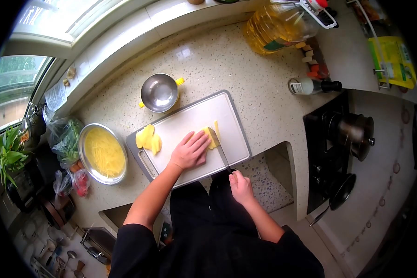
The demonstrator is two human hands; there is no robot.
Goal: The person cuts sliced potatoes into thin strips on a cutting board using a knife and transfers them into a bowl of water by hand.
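A cutting board (178, 123), white with a grey rim, lies tilted on the counter. My left hand (190, 150) rests flat on it, fingers stretched over pale yellow potato slices (211, 135) and pressing on them. My right hand (241, 185) is wrapped round the handle of a kitchen knife (223, 154). Its blade stands against the slices, just right of my left fingertips. A thin cut strip (217, 130) lies on the far side of the blade. More potato slices (148, 140) are piled at the board's left end. Part of the slices is hidden under my left hand.
Left of the board stands a metal bowl (82, 143) of yellow shreds in liquid. Behind is a steel bowl (160, 92) with yellow handles. An oil jug (278, 28) and a bottle (310, 86) stand right, near the stove (317, 157) with a pot (354, 132) and pan (342, 192).
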